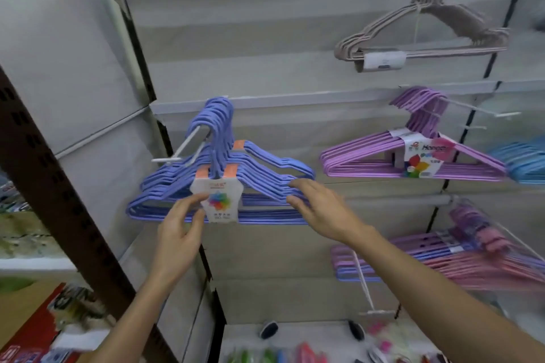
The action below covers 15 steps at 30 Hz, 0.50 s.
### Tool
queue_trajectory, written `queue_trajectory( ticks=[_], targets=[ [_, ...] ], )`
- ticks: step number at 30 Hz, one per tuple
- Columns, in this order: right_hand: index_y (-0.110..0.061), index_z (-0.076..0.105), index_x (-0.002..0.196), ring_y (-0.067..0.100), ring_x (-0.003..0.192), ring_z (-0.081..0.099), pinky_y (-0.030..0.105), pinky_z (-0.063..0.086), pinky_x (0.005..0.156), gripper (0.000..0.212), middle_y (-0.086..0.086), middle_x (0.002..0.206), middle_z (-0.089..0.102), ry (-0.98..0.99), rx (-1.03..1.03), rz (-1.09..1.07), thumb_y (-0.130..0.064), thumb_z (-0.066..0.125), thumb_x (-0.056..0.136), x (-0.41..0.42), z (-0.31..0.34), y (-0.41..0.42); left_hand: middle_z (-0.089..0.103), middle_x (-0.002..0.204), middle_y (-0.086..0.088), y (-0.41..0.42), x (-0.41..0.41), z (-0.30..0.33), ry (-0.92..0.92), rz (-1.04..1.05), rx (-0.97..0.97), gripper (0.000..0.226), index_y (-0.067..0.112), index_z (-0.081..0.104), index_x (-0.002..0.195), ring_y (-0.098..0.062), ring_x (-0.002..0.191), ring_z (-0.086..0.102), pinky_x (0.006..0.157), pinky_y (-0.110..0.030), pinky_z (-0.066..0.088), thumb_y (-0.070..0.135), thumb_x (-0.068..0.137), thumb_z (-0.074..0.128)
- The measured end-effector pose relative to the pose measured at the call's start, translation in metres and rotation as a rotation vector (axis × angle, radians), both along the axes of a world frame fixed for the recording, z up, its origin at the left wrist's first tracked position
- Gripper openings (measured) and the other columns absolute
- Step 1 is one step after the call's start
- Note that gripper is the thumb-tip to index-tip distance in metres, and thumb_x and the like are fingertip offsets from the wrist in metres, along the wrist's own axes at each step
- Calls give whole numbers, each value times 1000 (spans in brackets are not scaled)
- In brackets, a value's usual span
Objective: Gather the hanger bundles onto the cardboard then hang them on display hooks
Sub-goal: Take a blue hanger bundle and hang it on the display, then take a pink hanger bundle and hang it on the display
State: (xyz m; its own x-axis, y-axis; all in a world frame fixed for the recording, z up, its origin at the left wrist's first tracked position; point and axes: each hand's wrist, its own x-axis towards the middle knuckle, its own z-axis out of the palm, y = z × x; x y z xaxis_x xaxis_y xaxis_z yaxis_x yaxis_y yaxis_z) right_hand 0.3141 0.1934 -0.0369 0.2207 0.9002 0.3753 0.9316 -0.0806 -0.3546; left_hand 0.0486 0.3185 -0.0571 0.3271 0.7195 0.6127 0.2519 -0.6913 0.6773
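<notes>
A blue hanger bundle [265, 177] with a white and orange label [219, 200] hangs by its hooks on a white display hook [182, 150] on the grey wall panel. My left hand [177, 230] is at the label's left edge, with thumb and forefinger pinching the label and the bars behind it. My right hand [321, 209] reaches to the bundle's right shoulder, and its straight fingers touch the bars there. No cardboard shows clearly in this view.
Other bundles hang to the right: beige [421, 38] up high, purple [413, 156] in the middle, light blue [522, 159] at the edge, pink and purple [472, 256] lower down. A brown perforated upright [59, 174] stands at left. A bare hook [365, 283] juts out low.
</notes>
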Motion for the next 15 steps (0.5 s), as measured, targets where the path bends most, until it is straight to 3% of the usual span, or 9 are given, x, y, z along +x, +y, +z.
queue_trajectory(
  ticks=[4, 9, 12, 15],
  targets=[
    [-19, 60, 130, 23, 120, 57, 37, 44, 93, 39, 0, 130, 64, 2, 43, -24, -42, 47, 102, 27, -4, -52, 71, 110, 0, -40, 22, 3, -71, -114, -110, 24, 20, 67, 110, -18, 104, 67, 93, -31, 50, 3, 97, 55],
    [-21, 66, 121, 22, 111, 64, 39, 51, 87, 31, -2, 119, 70, 3, 76, -98, -39, 51, 100, 67, -5, -141, 72, 99, 7, -107, 84, 27, -150, -304, -179, 30, 21, 65, 108, -9, 92, 68, 88, -17, 51, -2, 98, 50],
    [-23, 68, 114, 23, 104, 66, 41, 53, 81, 30, -4, 111, 72, 31, 79, -157, -40, 50, 98, 91, -5, -201, 70, 100, -6, -153, 133, 39, -159, -434, -199, 23, 8, 63, 114, -8, 86, 68, 85, -19, 52, -2, 99, 48],
    [-22, 68, 110, 23, 99, 68, 43, 55, 76, 32, -3, 105, 73, 41, 88, -216, -42, 48, 95, 118, -6, -263, 69, 99, -10, -201, 185, 43, -145, -543, -221, 22, 6, 62, 115, -13, 85, 68, 83, -21, 54, 0, 100, 48]
  ],
)
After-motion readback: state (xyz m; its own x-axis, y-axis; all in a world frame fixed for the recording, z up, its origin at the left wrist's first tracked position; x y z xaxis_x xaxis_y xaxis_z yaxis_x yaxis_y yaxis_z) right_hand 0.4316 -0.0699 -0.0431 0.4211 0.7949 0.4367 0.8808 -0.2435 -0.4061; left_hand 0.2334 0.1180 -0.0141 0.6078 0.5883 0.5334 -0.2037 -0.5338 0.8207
